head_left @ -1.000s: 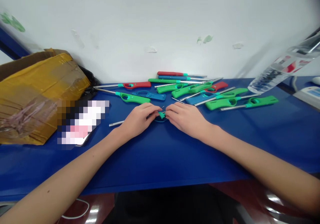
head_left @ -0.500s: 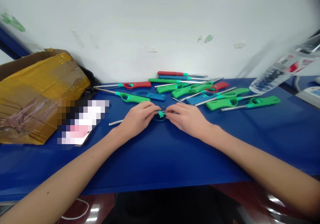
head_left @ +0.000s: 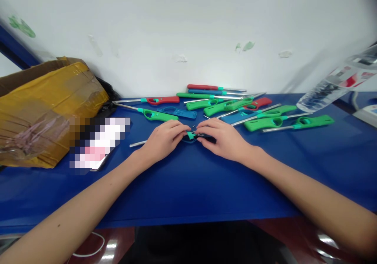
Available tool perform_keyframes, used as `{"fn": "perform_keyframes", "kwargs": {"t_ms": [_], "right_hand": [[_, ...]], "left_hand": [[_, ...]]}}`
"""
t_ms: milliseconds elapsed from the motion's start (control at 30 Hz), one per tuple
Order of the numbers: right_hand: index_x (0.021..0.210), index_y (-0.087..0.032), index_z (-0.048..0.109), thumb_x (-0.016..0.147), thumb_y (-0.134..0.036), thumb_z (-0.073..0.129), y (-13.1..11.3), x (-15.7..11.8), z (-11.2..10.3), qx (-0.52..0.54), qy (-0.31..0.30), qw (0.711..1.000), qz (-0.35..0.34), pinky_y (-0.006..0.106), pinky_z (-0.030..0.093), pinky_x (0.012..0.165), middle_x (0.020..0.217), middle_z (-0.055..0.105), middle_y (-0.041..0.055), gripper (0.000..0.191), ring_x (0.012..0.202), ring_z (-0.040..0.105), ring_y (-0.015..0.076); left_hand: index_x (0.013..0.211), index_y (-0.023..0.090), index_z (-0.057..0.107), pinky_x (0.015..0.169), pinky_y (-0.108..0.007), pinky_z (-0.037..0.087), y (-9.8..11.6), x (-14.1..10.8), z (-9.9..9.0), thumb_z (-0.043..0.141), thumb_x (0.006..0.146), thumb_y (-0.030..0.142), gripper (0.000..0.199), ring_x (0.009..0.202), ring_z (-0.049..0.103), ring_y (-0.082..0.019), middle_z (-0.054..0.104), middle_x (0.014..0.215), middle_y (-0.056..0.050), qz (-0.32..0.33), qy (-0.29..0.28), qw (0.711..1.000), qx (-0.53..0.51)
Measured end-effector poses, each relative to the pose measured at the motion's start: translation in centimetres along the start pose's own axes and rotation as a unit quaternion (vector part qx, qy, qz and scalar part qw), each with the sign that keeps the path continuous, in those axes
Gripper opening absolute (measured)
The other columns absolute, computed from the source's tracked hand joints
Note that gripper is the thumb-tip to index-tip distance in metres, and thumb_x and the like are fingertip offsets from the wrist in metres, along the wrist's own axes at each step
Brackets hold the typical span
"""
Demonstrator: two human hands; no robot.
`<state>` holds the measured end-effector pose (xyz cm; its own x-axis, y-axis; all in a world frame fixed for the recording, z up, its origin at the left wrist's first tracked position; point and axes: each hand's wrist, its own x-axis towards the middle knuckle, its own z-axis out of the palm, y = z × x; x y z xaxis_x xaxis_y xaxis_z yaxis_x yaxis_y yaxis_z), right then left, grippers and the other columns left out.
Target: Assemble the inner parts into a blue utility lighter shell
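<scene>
Both hands meet over a partly open gas lighter on the blue table. Its teal trigger [head_left: 191,135] shows between my fingertips, and a bit of the blue casing [head_left: 188,141] lies below it. My left hand [head_left: 165,138] is closed at the trigger's left side; the lighter's metal tube [head_left: 138,143] sticks out to the left from behind it. My right hand [head_left: 226,140] pinches a black part [head_left: 208,138] just right of the trigger. The fingers hide most of the casing. A tiny metal piece [head_left: 193,127] lies just beyond the fingertips.
Several green, red and blue lighters [head_left: 262,122] lie behind my hands, one blue casing half [head_left: 178,112] among them. To the left are a taped cardboard box [head_left: 53,111] and a blurred phone [head_left: 101,146]. A tilted-looking water bottle [head_left: 321,93] stands right, before the white wall [head_left: 147,20].
The black part now shows more plainly between the right fingers, which have shifted slightly. The left hand stays at the trigger. The whole view has moved a little.
</scene>
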<state>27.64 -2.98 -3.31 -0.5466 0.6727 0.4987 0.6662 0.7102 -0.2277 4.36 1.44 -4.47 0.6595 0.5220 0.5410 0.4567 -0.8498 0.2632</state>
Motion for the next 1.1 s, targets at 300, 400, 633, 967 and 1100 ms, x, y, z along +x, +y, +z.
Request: {"fn": "perform_keyframes", "kwargs": {"t_ms": [300, 400, 633, 967, 1100], "right_hand": [[0.106, -0.019, 0.070, 0.090, -0.025, 0.062, -0.7, 2.2, 0.4, -0.008, -0.063, 0.998, 0.029, 0.036, 0.051, 0.082, 0.104, 0.073, 0.0080, 0.018, 0.095, 0.067, 0.0238], [0.101, -0.020, 0.072, 0.089, -0.027, 0.064, -0.7, 2.5, 0.5, -0.023, -0.069, 0.997, 0.037, 0.033, 0.049, 0.077, 0.098, 0.074, 0.0070, 0.016, 0.091, 0.067, 0.0228], [0.088, -0.021, 0.074, 0.088, -0.020, 0.063, -0.9, 3.3, 0.6, 0.009, -0.070, 0.994, 0.083, 0.029, 0.046, 0.072, 0.091, 0.075, 0.0038, 0.011, 0.084, 0.067, 0.0198], [0.083, -0.019, 0.073, 0.088, -0.016, 0.057, 0.1, 5.2, -1.1, 0.022, -0.175, 0.982, 0.062, 0.027, 0.039, 0.062, 0.081, 0.073, 0.0032, 0.017, 0.068, 0.060, 0.0160], [0.077, -0.020, 0.072, 0.085, -0.010, 0.054, 0.1, 6.2, -1.7, -0.003, -0.236, 0.970, 0.062, 0.028, 0.038, 0.059, 0.077, 0.072, 0.0025, 0.022, 0.064, 0.058, 0.0157]], "left_hand": [[0.120, 0.017, 0.061, 0.075, -0.028, 0.054, 0.0, 0.3, -0.2, 0.057, 0.091, 0.019, 0.029, 0.079, 0.069, -0.015, 0.074, 0.092, -0.003, -0.055, 0.022, 0.995, -0.078], [0.120, 0.016, 0.062, 0.082, -0.033, 0.055, 0.2, 0.1, -0.9, 0.063, 0.089, 0.029, 0.033, 0.089, 0.069, -0.020, 0.073, 0.103, -0.008, -0.057, 0.001, 0.997, -0.058], [0.107, 0.017, 0.068, 0.087, -0.041, 0.051, 0.4, -0.2, -1.0, 0.071, 0.083, 0.049, 0.041, 0.099, 0.062, -0.027, 0.068, 0.104, -0.010, -0.061, -0.069, 0.996, 0.009], [0.105, 0.019, 0.071, 0.080, -0.036, 0.048, -0.1, -0.1, -0.5, 0.071, 0.085, 0.046, 0.034, 0.093, 0.060, -0.024, 0.067, 0.098, -0.007, -0.072, -0.084, 0.994, -0.001], [0.106, 0.019, 0.072, 0.080, -0.037, 0.048, 0.0, -0.1, -0.5, 0.071, 0.085, 0.046, 0.034, 0.092, 0.059, -0.025, 0.066, 0.098, -0.008, -0.080, -0.086, 0.993, 0.004]]}}
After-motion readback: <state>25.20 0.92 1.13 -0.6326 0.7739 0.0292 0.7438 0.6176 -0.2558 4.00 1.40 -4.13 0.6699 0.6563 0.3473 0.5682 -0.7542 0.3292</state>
